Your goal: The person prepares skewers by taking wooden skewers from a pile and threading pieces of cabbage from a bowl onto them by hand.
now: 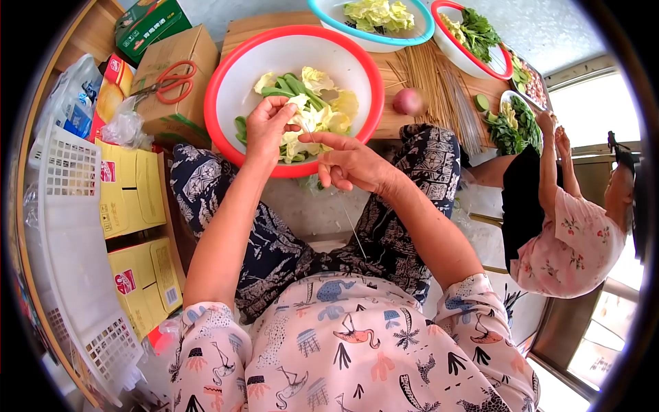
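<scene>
Clearly, we see the left hand [269,130] over the big red-rimmed bowl [233,82], its thumb and fingers pinched on a pale leaf [307,118]. We find the right hand [353,161] just beside it at the bowl's near edge, index finger stretched toward the leaf and the other fingers curled. A thin stick [354,232] slants from below this hand toward the lap; we cannot tell whether the right fingers grip it.

Inside the bowl we see more pale leaves and some green pieces [294,85]. The bowl stands on a wooden table [240,26], close to the knees. Right of it we notice a red onion [409,102], and beyond that a spread of sticks [427,77]. Behind stand a blue-rimmed bowl [427,22] with leaves and a smaller red-rimmed bowl [506,69] with greens.

On our left, orange-handled scissors [166,85] lie on a cardboard box [165,118], near a white basket [77,226] and yellow boxes [134,189]. On our right, another person [570,240] in a flowered top holds both hands near a plate of greens.
</scene>
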`<state>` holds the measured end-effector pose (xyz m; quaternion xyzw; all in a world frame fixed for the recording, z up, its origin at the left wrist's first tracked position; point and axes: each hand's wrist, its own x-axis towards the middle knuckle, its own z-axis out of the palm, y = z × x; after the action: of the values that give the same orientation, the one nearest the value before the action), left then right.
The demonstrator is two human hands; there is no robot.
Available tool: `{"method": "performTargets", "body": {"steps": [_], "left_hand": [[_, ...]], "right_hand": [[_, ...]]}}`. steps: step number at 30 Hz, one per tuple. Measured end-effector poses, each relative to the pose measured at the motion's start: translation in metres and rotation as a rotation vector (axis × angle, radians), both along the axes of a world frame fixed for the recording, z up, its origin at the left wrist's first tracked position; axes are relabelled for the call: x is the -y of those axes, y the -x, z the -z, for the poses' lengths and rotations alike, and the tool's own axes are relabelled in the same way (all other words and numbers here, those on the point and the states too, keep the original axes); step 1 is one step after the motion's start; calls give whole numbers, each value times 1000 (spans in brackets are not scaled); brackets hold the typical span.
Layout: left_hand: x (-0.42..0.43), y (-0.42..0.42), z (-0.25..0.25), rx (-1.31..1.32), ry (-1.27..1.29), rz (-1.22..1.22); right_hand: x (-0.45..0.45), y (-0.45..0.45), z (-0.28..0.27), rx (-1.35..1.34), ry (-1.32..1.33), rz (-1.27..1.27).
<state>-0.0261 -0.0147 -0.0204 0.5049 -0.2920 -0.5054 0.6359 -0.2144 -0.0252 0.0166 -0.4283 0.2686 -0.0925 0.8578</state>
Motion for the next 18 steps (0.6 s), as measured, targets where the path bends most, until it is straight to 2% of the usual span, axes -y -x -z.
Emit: {"method": "performTargets", "body": {"steps": [7, 18], "left_hand": [[0, -3, -2, -4, 25, 44], [-4, -13, -5, -207, -116, 37]], "right_hand": [[-3, 0, 1, -59, 120, 14], [-7, 0, 2, -199, 335, -14]]}}
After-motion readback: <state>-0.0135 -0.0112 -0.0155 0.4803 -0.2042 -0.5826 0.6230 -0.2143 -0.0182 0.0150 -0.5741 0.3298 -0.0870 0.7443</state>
